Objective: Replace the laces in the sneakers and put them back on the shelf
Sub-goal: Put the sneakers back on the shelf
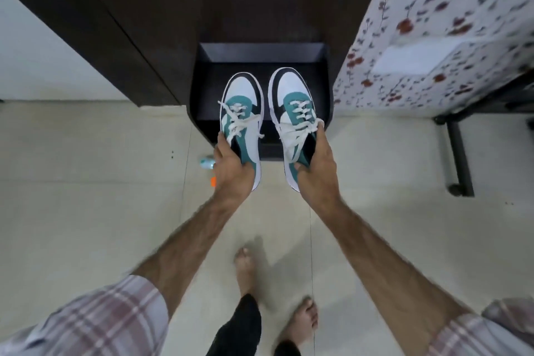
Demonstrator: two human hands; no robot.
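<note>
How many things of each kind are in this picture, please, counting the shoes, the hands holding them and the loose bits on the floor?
Sneakers: 2, the left sneaker and the right sneaker
Hands: 2, the left hand and the right hand, each with a grip on one sneaker
Small floor items: 2, a pale bottle-like item and an orange bit
Total: 6
</note>
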